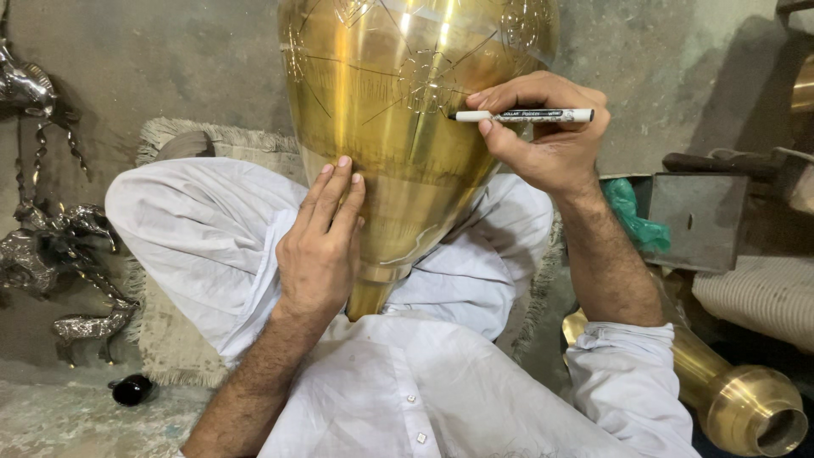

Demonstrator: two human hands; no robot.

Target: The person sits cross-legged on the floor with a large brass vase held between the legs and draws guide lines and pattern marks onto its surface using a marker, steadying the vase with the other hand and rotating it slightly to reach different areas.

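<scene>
Brass vessel (398, 127) sits narrow end down between the person's knees, wide body rising out of the top of the view; surface polished gold with thin dark drawn lines and floral motifs; right hand (543, 136) holds a white marker pen (526, 115) in a closed grip, thumb under and fingers over the barrel, pen lying roughly horizontal, dark tip touching the vessel wall at right of centre; left hand (322, 246) lies flat against the lower left of the vessel, fingers straight and together pointing up, grip open, holding nothing; both sleeves white, white cloth over the knees; woven mat (170, 339) under the legs on the floor; silver metal figurines (59, 254) at the left wall; small black round object (131, 388) on the floor near the mat edge; second brass piece (746, 403) lying on its side bottom right, open end toward the camera; grey metal box (699, 220) and green plastic bag (632, 216) just beside the right forearm.
</scene>
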